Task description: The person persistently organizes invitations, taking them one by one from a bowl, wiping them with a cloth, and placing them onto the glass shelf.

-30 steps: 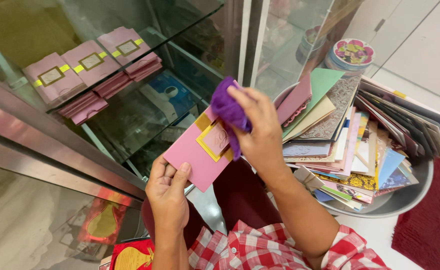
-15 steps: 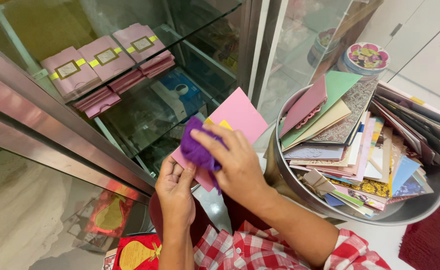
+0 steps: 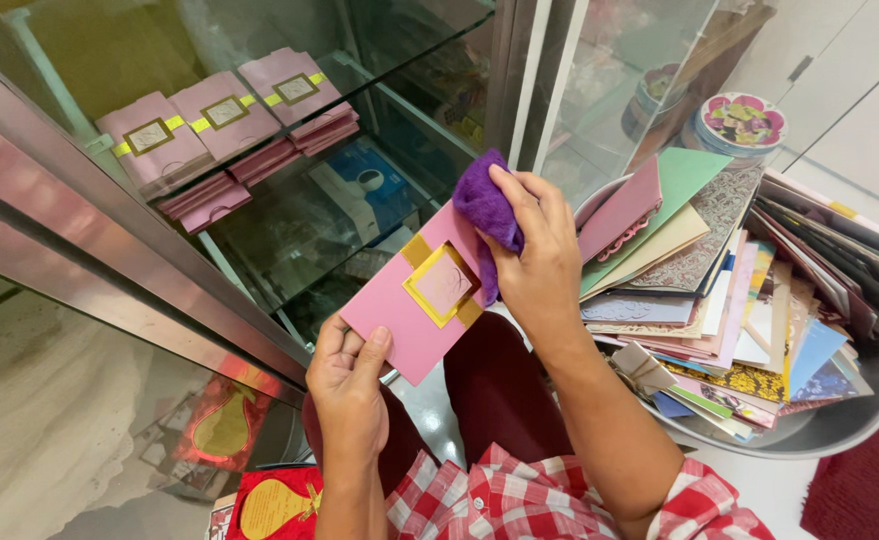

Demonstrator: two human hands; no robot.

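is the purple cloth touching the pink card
Touching. The head view shows the purple cloth, under the right hand, pressed on the pink card.

Glass shelf (image 3: 290,215) to the left carries stacked pink cards (image 3: 225,130); its metal frame (image 3: 110,265) runs diagonally just beside the left hand (image 3: 350,385). Metal basin (image 3: 820,425) heaped with cards (image 3: 730,290) sits just beside the right hand (image 3: 535,265). Open room only in the narrow gap between frame and basin, above the lap.
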